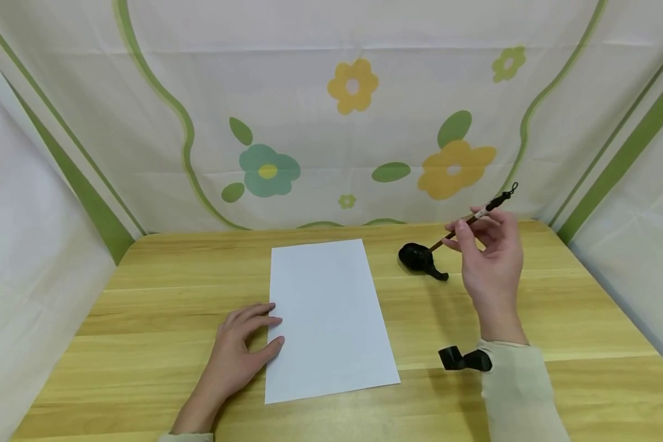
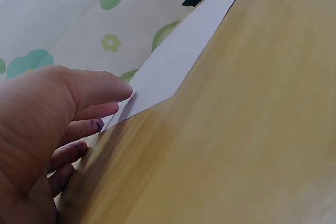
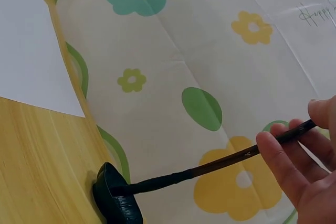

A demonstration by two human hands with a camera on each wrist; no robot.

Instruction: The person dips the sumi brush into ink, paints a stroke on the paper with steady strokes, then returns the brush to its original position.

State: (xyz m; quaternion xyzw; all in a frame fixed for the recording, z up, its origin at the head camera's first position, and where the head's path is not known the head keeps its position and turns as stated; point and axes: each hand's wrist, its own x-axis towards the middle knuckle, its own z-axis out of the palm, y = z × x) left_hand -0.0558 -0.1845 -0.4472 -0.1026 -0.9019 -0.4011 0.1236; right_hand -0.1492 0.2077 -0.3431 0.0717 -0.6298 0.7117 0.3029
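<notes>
Right grip point(image 1: 488, 255): and here's the action, thumb and fingers pinching the slim handle of a brush point(image 1: 441, 242), holding it at a slant, looped end up toward the right.
Brush: tip down to the lower left, and the right wrist view has its dark end reaching into the hollow of a black dish point(image 1: 416, 256); how much ink it carries, nobody can tell from here.
Black dish: sitting at the far side of the tabletop point(image 1: 597, 319), right of a white sheet point(image 1: 331, 319) and apart from it, with its stubby tail pointing toward the person.
White sheet: centre stage, lying flat, a little askew, and no mark showing on it in the head view.
Left grip point(image 1: 240, 347): over on the sheet's left edge, fingers relaxed and spread, fingertips at the border, gripping nothing; the left wrist view shows dark smudges on some fingers.
Backdrop: a flowered cloth point(image 1: 309, 92) behind it all, green-edged, with yellow and teal blooms.
Step in hand: looks like the loading of the brush, tip at the dish, the marking of the sheet not yet begun.
Next move: it would seem to call for a light wipe on the dish's rim, then a careful lift leftward over the sheet without a drip, while the left fingers steady that edge.
</notes>
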